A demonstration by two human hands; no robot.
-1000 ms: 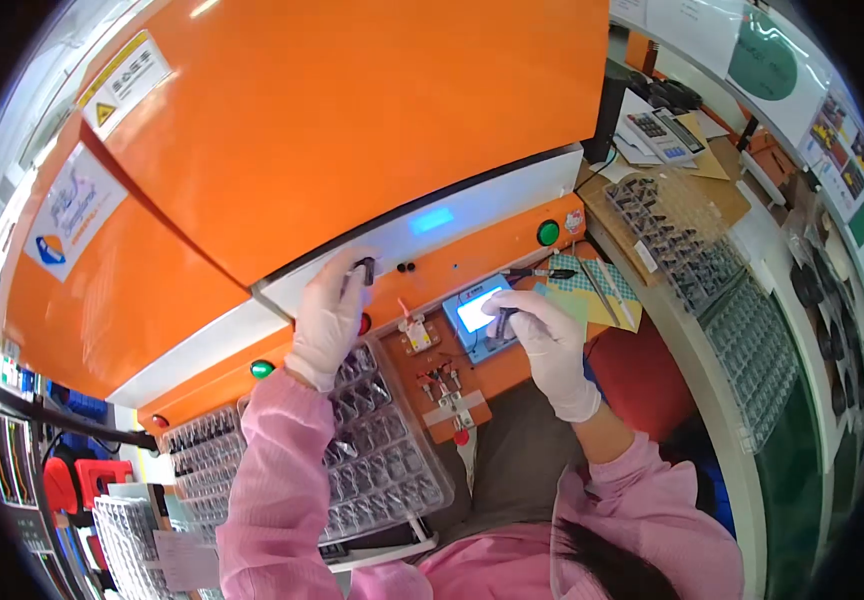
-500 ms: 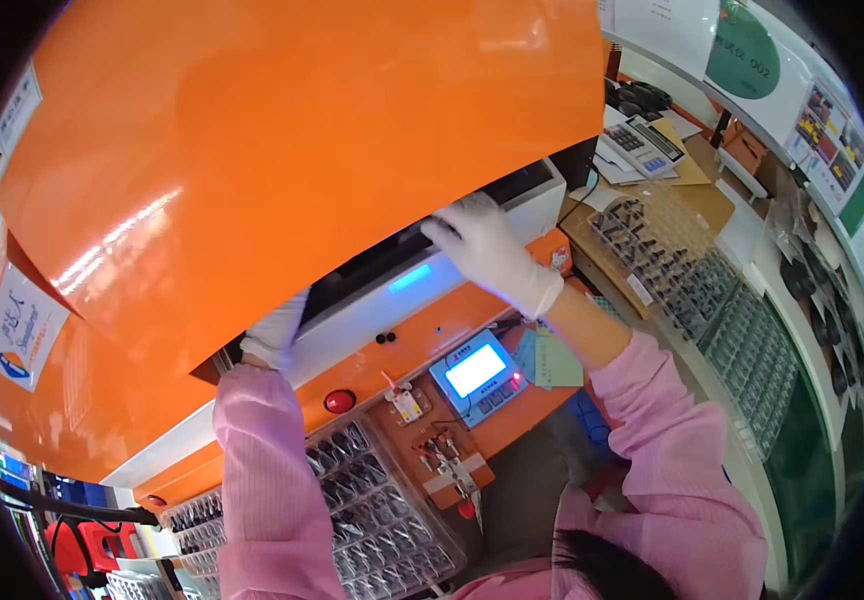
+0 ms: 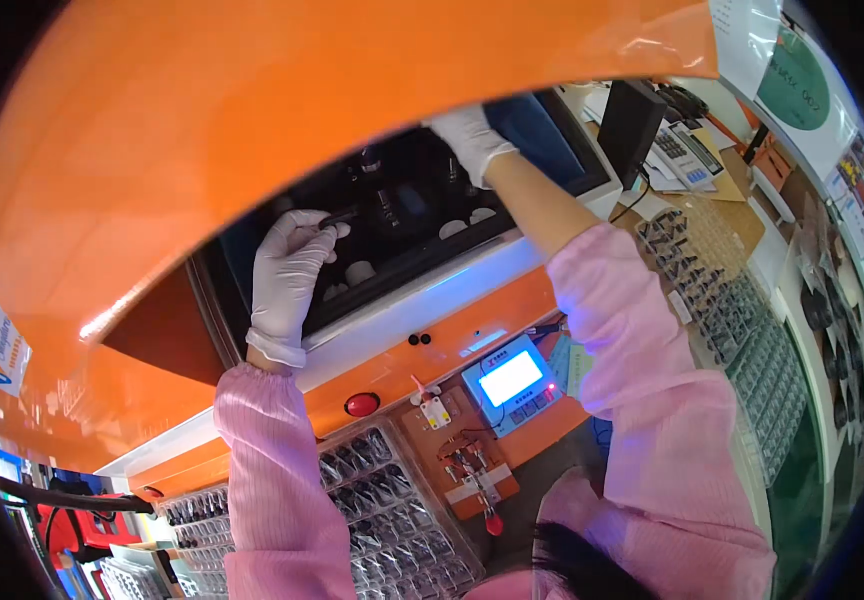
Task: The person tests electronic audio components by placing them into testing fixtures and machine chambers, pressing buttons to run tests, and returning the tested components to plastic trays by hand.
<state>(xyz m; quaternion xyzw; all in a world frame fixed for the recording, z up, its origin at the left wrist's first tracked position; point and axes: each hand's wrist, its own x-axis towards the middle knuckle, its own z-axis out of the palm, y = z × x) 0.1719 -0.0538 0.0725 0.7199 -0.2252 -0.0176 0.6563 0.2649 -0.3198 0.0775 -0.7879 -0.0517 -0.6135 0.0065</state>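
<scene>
My gloved left hand [image 3: 290, 275] is inside the front of the orange machine [image 3: 252, 130], its fingers pinched on a small dark part [image 3: 338, 217]. Below the raised orange cover, my gloved right hand [image 3: 470, 143] reaches to the cover's lower edge, which hides its fingertips. Within the dark chamber [image 3: 417, 235] are metal fixtures [image 3: 387, 207] and several white round pieces, one [image 3: 360, 272] close to my left hand. A blue device with a lit screen [image 3: 512, 379] sits on the ledge below.
Trays of small dark parts [image 3: 382, 500] lie at the lower left, beside a toggle clamp fixture [image 3: 474, 475]. A red button [image 3: 361, 404] is on the machine front. To the right are more trays [image 3: 697, 265], a calculator [image 3: 687, 155] and a black box-like object [image 3: 630, 128].
The orange cover has risen, exposing the dark chamber. My left hand has come into view inside it with the dark part. My right hand has moved up with the cover's edge.
</scene>
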